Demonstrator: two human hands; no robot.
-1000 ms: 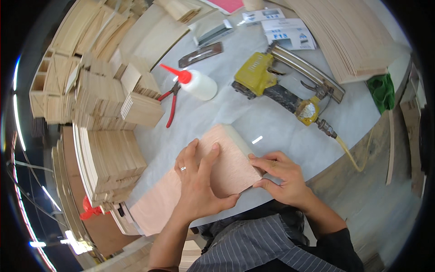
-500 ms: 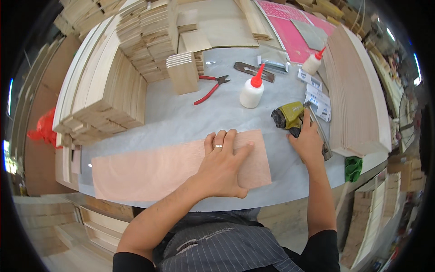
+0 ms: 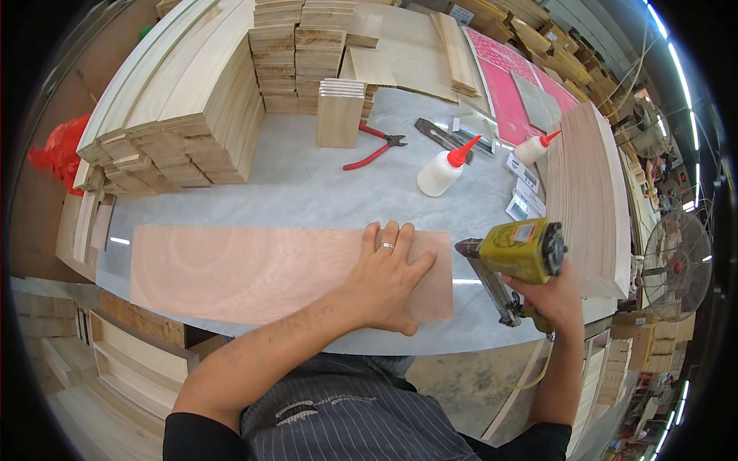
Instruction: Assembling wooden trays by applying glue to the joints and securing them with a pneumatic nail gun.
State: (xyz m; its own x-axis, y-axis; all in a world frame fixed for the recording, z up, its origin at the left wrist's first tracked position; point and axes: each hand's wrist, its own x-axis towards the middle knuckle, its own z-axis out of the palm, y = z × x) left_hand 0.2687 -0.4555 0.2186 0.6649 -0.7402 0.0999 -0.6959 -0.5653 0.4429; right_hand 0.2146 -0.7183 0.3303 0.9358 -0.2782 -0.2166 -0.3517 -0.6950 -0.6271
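Observation:
A long reddish-brown thin wooden board [image 3: 254,269] lies flat along the front of the grey table. Pressed onto its right end is my left hand [image 3: 388,284], fingers spread, a ring on one of them. My right hand [image 3: 550,296] is closed round the handle of a yellow-green nail gun [image 3: 515,250], held up just right of the board. The gun's dark nose points left, toward the board's right edge, and its magazine slopes down toward me. Part of my grip is hidden behind the gun's body.
White glue bottles with red caps [image 3: 440,174] [image 3: 530,149], red-handled pliers [image 3: 374,147], a metal plane blade [image 3: 442,138] and small boxes [image 3: 525,198] lie beyond the board. Stacked pale planks [image 3: 184,115] stand left, brown boards [image 3: 588,192] right. An upright wood block [image 3: 340,115] stands behind.
My right hand has picked the nail gun up off the table and turned it nose-left. My left hand stays on the board, which now lies straighter. The head view has shifted.

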